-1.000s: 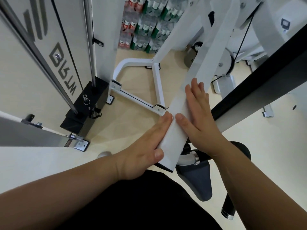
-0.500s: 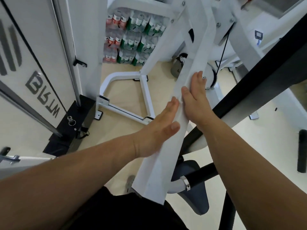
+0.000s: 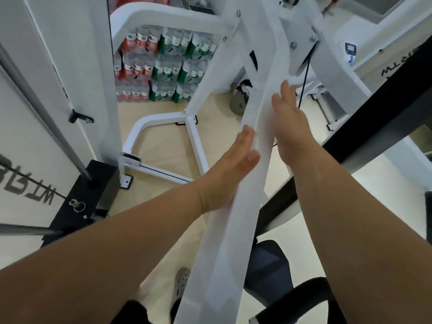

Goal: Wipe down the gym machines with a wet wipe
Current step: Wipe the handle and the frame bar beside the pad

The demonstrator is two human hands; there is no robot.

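White painted steel is what the person is working on: a sloping bar (image 3: pixel 233 230) of the gym machine, rising from near their lap toward the bolted frame above. The left hand (image 3: pixel 231 169) lies against the bar's left face and the right hand (image 3: pixel 289 127), a little higher, against its right face. Both have fingers straight and flat on the metal, gripping nothing that I can see. The wet wipe itself I cannot make out; if it sits under a palm, it is white on white and blurred. To do this stroke well, I'd judge, press both palms evenly, run the whole length in one direction, and mind the bolts (image 3: pixel 292 45) and the thin black cable (image 3: pixel 306 73) near the top, where fingers could catch. By count: two hands, one bar between them, one dark padded seat (image 3: pixel 268 272) below, one grey shoe (image 3: pixel 182 284) on the pale floor (image 3: pixel 159 141), one broad black beam (image 3: pixel 378 113) crossing at the right, and shrink-wrapped bottles (image 3: pixel 168 66) stacked far off, too many to number.
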